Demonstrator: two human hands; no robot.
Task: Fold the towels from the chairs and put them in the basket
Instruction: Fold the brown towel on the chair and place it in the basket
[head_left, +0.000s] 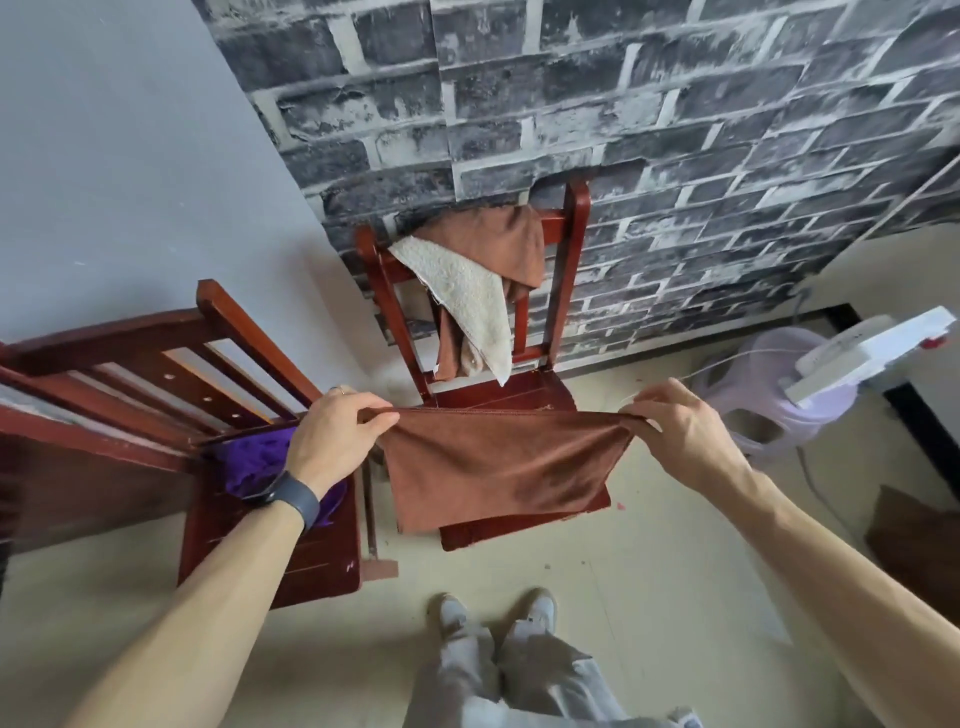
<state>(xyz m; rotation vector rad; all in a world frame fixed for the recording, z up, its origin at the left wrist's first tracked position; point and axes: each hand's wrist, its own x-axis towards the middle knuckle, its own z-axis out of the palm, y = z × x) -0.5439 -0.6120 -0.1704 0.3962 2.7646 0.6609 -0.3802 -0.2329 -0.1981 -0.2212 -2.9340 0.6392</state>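
Both hands pinch one brown towel (498, 467) taut by its top corners, left hand (337, 431) and right hand (685, 431) closed on the hem, above a red wooden chair (566, 291). Beyond, a cream towel (467, 296) and another brown towel (498, 239) drape over its backrest. A purple towel (254, 462) lies on the left chair (322, 561).

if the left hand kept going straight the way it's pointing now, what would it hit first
Probably the wooden chair ahead: the left hand, pinching the brown towel at its corner, points forward and slightly right over its seat. Depth is unclear from this single view, so it might pass above.
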